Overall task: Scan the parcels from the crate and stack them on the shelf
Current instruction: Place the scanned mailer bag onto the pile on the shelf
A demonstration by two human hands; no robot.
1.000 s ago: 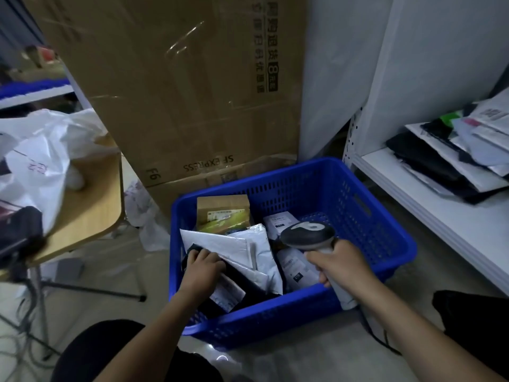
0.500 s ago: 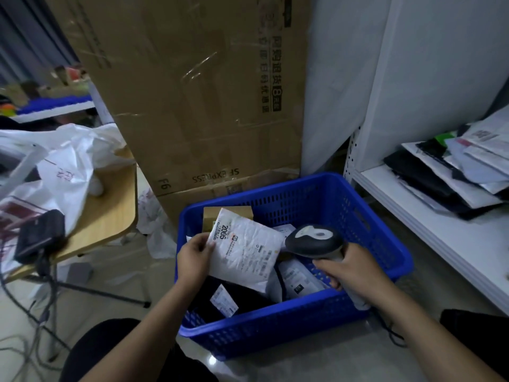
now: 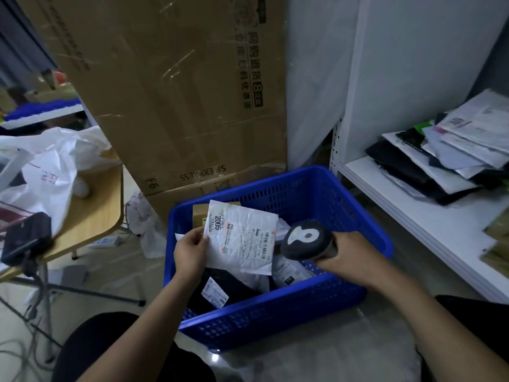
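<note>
A blue plastic crate (image 3: pixel 325 307) stands on the floor in front of me, holding several parcels. My left hand (image 3: pixel 191 250) grips the left edge of a white mailer (image 3: pixel 242 238) with a label reading 2005, held label-up over the crate. My right hand (image 3: pixel 349 257) grips a dark handheld scanner (image 3: pixel 305 239), whose head sits just right of the mailer. Under the mailer lie a black parcel (image 3: pixel 234 288) with a white label, a brown box (image 3: pixel 199 215) and other white bags. On the right, the white shelf (image 3: pixel 407 213) carries a stack of parcels (image 3: pixel 446 158).
A tall cardboard box (image 3: pixel 176 92) leans behind the crate. At left, a wooden table (image 3: pixel 91 213) holds white plastic bags (image 3: pixel 46 172) and a black device (image 3: pixel 26 238) with cables hanging to the floor. My knees show at the bottom edge.
My left hand lifted the white mailer out of the crate and turned its label up. The scanner in my right hand moved closer to the mailer's right edge.
</note>
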